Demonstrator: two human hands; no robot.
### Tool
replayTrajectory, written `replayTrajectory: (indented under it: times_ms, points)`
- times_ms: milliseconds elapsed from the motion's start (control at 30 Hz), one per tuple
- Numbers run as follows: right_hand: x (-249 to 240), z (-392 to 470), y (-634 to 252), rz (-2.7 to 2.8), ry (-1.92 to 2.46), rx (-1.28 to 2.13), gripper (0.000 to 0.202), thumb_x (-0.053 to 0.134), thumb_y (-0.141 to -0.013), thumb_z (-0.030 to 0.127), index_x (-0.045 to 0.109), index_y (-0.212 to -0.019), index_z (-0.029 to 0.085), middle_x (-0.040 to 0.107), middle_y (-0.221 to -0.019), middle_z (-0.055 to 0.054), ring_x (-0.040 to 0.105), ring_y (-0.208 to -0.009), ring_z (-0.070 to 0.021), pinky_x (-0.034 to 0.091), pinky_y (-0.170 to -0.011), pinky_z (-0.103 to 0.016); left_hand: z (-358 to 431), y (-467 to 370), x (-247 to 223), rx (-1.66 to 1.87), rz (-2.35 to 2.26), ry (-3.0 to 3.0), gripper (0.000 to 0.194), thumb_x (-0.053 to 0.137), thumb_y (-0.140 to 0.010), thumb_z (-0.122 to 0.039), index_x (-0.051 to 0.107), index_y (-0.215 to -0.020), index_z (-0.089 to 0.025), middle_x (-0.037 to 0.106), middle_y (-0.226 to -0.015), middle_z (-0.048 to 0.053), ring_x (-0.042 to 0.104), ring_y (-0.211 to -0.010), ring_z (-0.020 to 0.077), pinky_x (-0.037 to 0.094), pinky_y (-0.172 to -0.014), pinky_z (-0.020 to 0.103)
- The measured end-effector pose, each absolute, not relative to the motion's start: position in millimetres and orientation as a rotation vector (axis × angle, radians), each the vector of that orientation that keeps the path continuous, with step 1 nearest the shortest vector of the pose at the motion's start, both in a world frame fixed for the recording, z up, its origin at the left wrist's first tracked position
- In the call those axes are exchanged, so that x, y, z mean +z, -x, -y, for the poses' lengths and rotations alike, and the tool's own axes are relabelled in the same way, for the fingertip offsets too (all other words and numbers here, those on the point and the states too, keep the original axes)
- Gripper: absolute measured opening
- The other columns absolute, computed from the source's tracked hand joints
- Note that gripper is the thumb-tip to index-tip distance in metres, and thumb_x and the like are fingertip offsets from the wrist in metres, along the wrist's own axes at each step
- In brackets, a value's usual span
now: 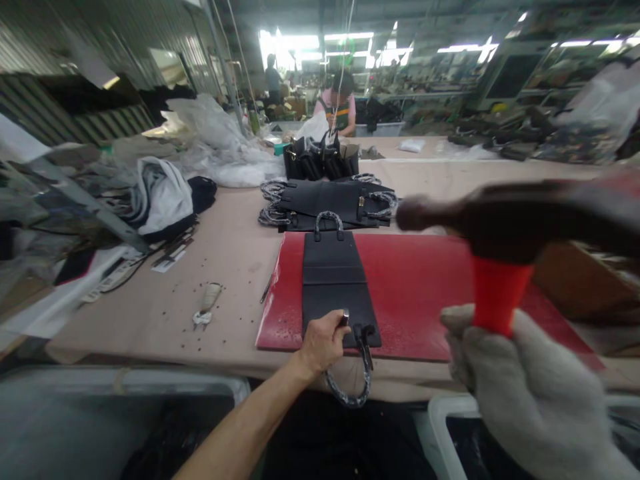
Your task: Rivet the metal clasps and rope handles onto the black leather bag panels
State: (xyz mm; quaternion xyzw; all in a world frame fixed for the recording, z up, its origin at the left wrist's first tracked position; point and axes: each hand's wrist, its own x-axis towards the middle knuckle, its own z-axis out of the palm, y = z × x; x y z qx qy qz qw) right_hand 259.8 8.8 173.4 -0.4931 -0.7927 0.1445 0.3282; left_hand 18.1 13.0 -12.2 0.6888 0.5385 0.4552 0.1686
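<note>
the left hand (320, 343), at the lower middle of the frame, has its fingers closed around a small metal piece (345, 316), whose shiny end pokes up above the grip; held near its top like this, it is probably kept steady against the black panel (333, 257). how its lower end meets the panel cannot be seen. the right hand (537, 393), gloved, at the lower right, is wrapped around the red grip of a hammer (500, 287). the hammer is raised, its blurred head near the camera, which leaves space between it and the bare fingers.

the panel lies flat in the middle of the frame on a red board (420, 287), which seems to serve as a firm backing and a shield for the table (235, 247). the panel's far handle (329, 217) points away over the board's edge, while the near handle (353, 401) hangs past the table edge, perhaps so its bulk does not lift the panel.

more black panels (325, 199) lie piled just beyond, within easy reach, their wrapped handles turned outward, likely so the flat parts can stack. at the left, a pale wrapped object (209, 298) rests among small dark bits, away from the board.
</note>
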Motion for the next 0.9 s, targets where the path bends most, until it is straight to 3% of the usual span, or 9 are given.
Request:
replayTrajectory:
  times_ms: [133, 300, 400, 500, 700, 900]
  points:
    - [161, -9, -260, 2.326, 1.404, 0.409, 0.04, 0.046, -0.098, 0.056, 0.058, -0.074, 0.026, 0.066, -0.058, -0.004, 0.063, -0.05, -0.0218, 0.043, -0.048, -0.03, -13, -18, -13, 1.282, -1.535, -1.956, 0.012, 0.056, -0.092, -0.013, 0.062, -0.099, -0.021, 0.073, -0.085, 0.004, 0.072, -0.078, 0.0192, 0.056, -0.072, 0.027]
    - [161, -3, -261, 2.087, 1.446, 0.544, 0.043, 0.036, -0.101, 0.063, 0.063, -0.092, 0.029, 0.068, -0.065, -0.006, 0.062, -0.053, -0.024, 0.051, -0.053, -0.037, -12, -18, -11, 1.279, -1.53, -1.971, 0.015, 0.057, -0.091, -0.012, 0.063, -0.102, -0.021, 0.073, -0.09, 0.005, 0.073, -0.084, 0.0206, 0.057, -0.077, 0.029]
    - [147, -3, -268, 2.227, 1.492, 0.505, 0.044, 0.041, -0.095, 0.066, 0.061, -0.082, 0.03, 0.068, -0.062, -0.007, 0.064, -0.055, -0.0266, 0.047, -0.051, -0.037, -13, -18, -10, 1.245, -1.543, -1.963, 0.016, 0.057, -0.09, -0.012, 0.063, -0.102, -0.022, 0.073, -0.088, 0.004, 0.073, -0.08, 0.02, 0.057, -0.074, 0.028]
    - [129, -13, -283, 2.335, 1.606, 0.434, 0.039, 0.042, -0.095, 0.061, 0.058, -0.077, 0.029, 0.068, -0.063, -0.007, 0.066, -0.059, -0.0272, 0.045, -0.054, -0.036, -12, -18, -9, 1.243, -1.546, -1.958, 0.014, 0.057, -0.091, -0.012, 0.063, -0.1, -0.022, 0.073, -0.087, 0.004, 0.073, -0.079, 0.0192, 0.056, -0.072, 0.027]
    - [90, -49, -317, 2.291, 2.059, 0.082, 0.034, 0.039, -0.1, 0.049, 0.061, -0.093, 0.024, 0.07, -0.076, -0.008, 0.068, -0.067, -0.0284, 0.038, -0.056, -0.035, -11, -17, -8, 1.273, -1.533, -1.954, 0.014, 0.058, -0.091, -0.012, 0.062, -0.1, -0.021, 0.074, -0.089, 0.005, 0.073, -0.081, 0.0197, 0.057, -0.075, 0.028]
    - [52, -73, -320, 2.355, 1.946, -0.255, 0.042, 0.038, -0.102, 0.034, 0.068, -0.122, 0.011, 0.07, -0.11, -0.021, 0.068, -0.09, -0.0335, 0.05, -0.073, -0.043, -11, -16, -6, 1.273, -1.523, -1.95, 0.013, 0.058, -0.092, -0.013, 0.062, -0.101, -0.021, 0.074, -0.089, 0.004, 0.073, -0.083, 0.0196, 0.057, -0.077, 0.028]
